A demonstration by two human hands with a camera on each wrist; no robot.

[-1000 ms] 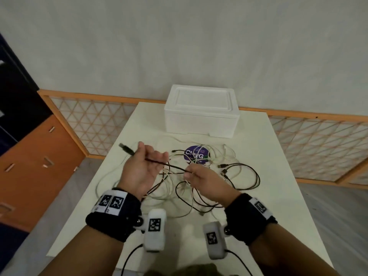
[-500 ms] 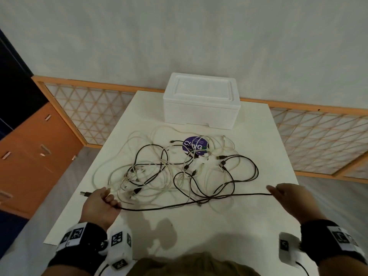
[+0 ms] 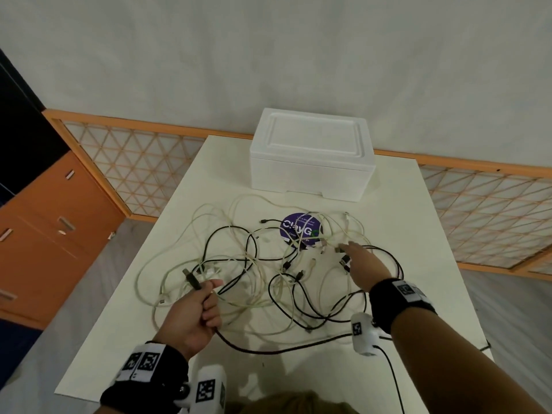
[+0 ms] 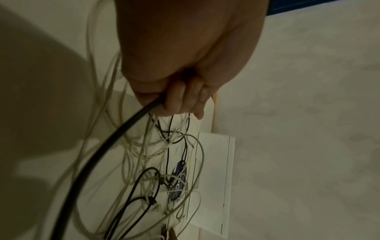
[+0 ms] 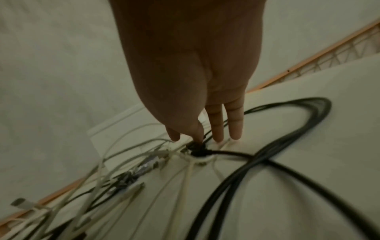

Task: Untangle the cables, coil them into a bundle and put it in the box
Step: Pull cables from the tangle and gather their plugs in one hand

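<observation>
The left hand (image 3: pixel 194 315) sits at lower left of the head view, fingers curled round a black cable (image 3: pixel 268 351) just behind its plug (image 3: pixel 191 279). The plug sticks out above the fist and points toward the upper left of the frame. The right hand (image 3: pixel 363 261) is stretched out right of centre with fingers straight and spread, holding nothing; in the right wrist view its fingertips (image 5: pixel 218 136) come down on a knot (image 5: pixel 198 152) where black and white cables cross. Whether they press it or only touch it cannot be told.

The held cable leaves the underside of the left fist and runs in a shallow sag across the lower part of the frame toward the right edge of the table (image 3: pixel 298 380), passing under the right forearm. Its long axis is therefore roughly left to right.

The tangle (image 3: pixel 268 264) of white and black cables lies at centre frame, above and between both hands, partly over a round purple sticker (image 3: pixel 300 231). The right hand is the nearer to its dense part. The white box (image 3: pixel 310 168) stands at the top of the table beyond the tangle, lid on, long side facing the person.

Judgement: untangling is at an early stage; nothing is coiled.
</observation>
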